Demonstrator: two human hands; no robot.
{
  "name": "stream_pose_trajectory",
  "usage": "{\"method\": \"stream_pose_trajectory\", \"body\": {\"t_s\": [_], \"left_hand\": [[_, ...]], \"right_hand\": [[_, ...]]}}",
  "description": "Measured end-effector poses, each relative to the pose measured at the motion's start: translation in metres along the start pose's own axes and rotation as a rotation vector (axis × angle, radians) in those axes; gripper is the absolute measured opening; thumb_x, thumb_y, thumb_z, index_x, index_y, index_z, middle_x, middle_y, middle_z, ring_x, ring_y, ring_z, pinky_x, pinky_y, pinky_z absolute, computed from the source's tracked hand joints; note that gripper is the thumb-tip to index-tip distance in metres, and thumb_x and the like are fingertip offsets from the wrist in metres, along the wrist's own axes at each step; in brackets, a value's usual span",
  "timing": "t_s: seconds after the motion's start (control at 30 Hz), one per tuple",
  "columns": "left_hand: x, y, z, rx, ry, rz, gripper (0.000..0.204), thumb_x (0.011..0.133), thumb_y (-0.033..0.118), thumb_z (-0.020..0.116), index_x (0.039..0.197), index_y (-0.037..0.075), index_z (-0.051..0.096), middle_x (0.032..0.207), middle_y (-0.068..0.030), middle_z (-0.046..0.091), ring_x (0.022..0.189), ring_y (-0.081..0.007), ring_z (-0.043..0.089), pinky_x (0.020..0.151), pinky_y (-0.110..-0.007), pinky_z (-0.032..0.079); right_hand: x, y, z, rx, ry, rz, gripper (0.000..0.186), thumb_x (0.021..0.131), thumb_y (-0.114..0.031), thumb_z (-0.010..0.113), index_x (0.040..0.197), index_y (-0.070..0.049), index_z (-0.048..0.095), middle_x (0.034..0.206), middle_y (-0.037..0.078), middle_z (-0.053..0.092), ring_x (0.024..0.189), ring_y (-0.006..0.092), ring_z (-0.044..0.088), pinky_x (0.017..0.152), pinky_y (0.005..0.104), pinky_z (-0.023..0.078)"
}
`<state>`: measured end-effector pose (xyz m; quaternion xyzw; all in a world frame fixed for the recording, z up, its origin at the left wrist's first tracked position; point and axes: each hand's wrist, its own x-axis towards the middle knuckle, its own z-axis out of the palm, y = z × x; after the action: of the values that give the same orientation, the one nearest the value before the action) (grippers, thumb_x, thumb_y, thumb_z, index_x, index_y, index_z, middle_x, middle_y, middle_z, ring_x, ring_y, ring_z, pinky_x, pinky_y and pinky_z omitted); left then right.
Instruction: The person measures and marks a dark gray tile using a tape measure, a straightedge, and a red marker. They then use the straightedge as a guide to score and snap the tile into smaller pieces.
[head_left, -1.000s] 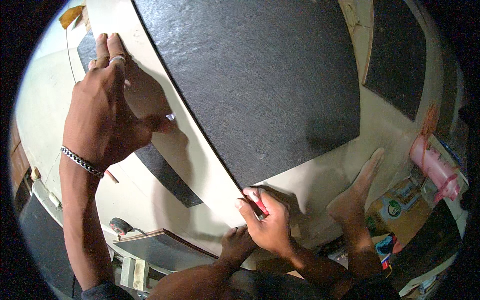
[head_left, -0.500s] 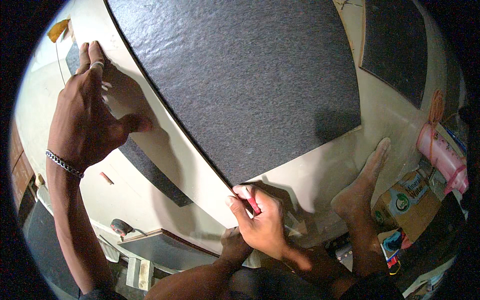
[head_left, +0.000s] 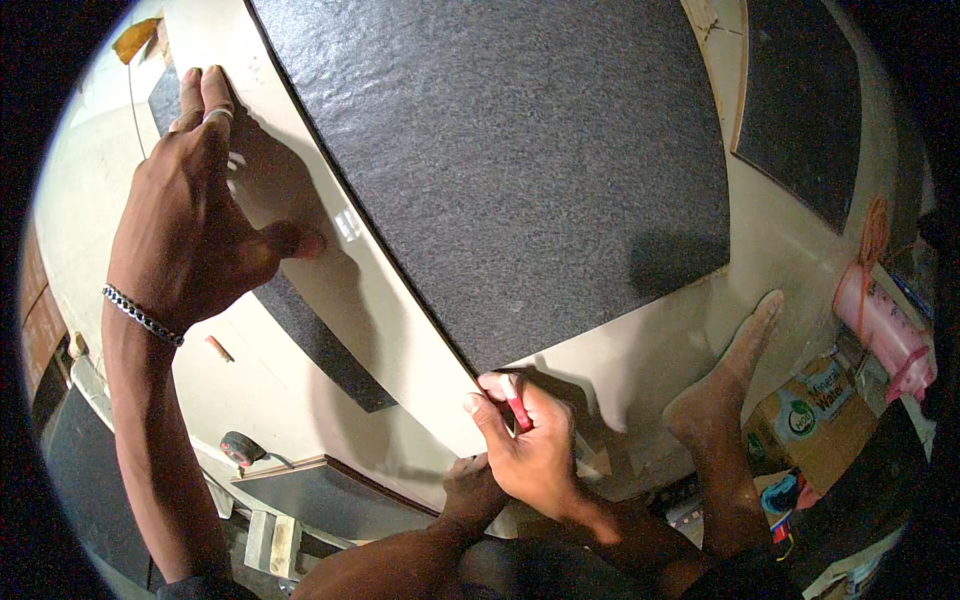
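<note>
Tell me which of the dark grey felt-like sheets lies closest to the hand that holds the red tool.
It is the large central sheet: its lower corner ends right at the right hand gripping the red tool. The narrow strip lies further left, and another sheet sits far upper right.

at the right edge of the frame, low down, lies a brown cardboard box [head_left: 815, 425] with a green and white label. above it lies a pink bottle [head_left: 885, 330]. a small blue and red package [head_left: 782, 500] sits below the box.

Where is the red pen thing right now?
In the head view, the slim red marker sits low and centre, pinched in the right hand by the dark grey sheet's corner.
</note>
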<state>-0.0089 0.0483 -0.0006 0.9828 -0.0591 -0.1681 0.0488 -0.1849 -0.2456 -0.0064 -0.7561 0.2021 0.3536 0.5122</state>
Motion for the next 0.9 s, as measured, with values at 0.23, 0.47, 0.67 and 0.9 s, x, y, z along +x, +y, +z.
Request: {"method": "stream_pose_trajectory", "body": {"t_s": [0.23,0.47,0.67,0.9], "left_hand": [[0.008,0.003,-0.009,-0.162,-0.193,-0.131,0.128,0.054,0.023,0.100,0.153,-0.016,0.028,0.150,-0.0359,0.048,0.131,-0.0429,0.059,0.109,-0.044,0.052],[0.002,0.008,-0.001,-0.036,0.021,-0.029,0.128,0.050,0.020,0.101,0.147,-0.022,0.029,0.133,-0.0416,0.057,0.119,-0.0461,0.066,0.101,-0.044,0.057],[-0.001,0.005,0.002,-0.068,0.010,-0.043,0.131,0.048,0.020,0.101,0.149,-0.022,0.028,0.141,-0.0432,0.050,0.126,-0.0467,0.061,0.104,-0.044,0.055],[-0.001,0.009,-0.001,0.011,0.007,-0.008,0.124,0.048,0.020,0.101,0.144,-0.021,0.035,0.144,-0.0440,0.047,0.138,-0.0499,0.051,0.110,-0.046,0.053]], "right_hand": [[0.000,-0.007,0.004,0.014,0.055,-0.007,0.016,0.096,-0.010,0.075,0.104,0.003,0.070,0.090,0.011,0.074,0.083,0.0125,0.068,0.077,0.0298,0.055],[0.001,-0.009,0.005,0.013,0.068,0.001,0.014,0.095,-0.009,0.075,0.102,0.002,0.070,0.089,0.011,0.074,0.080,0.0136,0.069,0.077,0.0302,0.055],[0.004,-0.014,0.007,-0.031,0.092,0.024,0.015,0.092,-0.011,0.076,0.099,0.001,0.071,0.085,0.012,0.074,0.077,0.0162,0.070,0.074,0.0317,0.056],[0.004,-0.016,0.009,-0.032,0.152,0.012,0.017,0.090,-0.013,0.078,0.097,0.002,0.071,0.085,0.014,0.075,0.075,0.0183,0.072,0.073,0.0328,0.056]]}}
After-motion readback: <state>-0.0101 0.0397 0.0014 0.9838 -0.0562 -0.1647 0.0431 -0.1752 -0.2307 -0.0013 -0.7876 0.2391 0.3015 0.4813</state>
